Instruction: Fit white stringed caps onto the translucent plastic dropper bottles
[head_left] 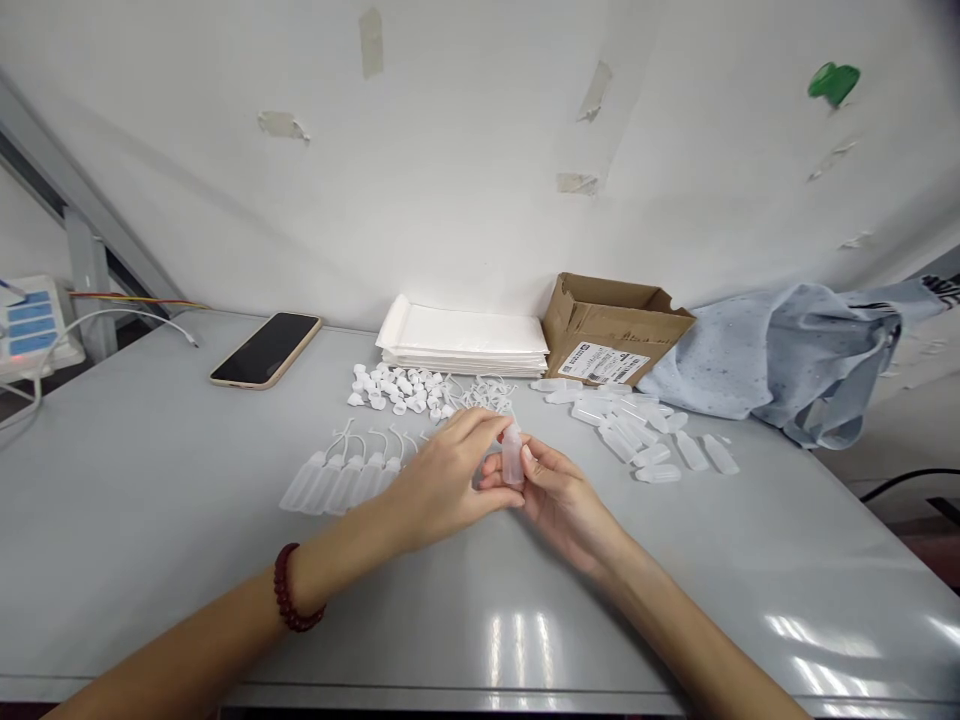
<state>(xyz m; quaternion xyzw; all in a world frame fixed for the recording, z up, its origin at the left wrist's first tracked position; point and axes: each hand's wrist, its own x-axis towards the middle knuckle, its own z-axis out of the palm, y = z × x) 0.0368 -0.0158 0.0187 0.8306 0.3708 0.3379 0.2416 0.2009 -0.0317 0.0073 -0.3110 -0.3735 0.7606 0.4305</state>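
Note:
Both my hands meet over the middle of the grey table (150, 560). My right hand (561, 500) grips a small translucent plastic bottle (512, 458) upright. My left hand (446, 470) pinches the bottle's top with thumb and fingers. A row of capped bottles (337, 482) lies just left of my left hand. A heap of small white caps (401, 388) with thin tethers lies behind the hands. Several uncapped bottles (637, 432) lie scattered to the right.
A stack of white bags (465, 340) and an open cardboard box (611, 325) stand at the wall. A phone (266, 348) lies back left, a blue cloth (795, 360) back right, a power strip (34, 325) with cables far left.

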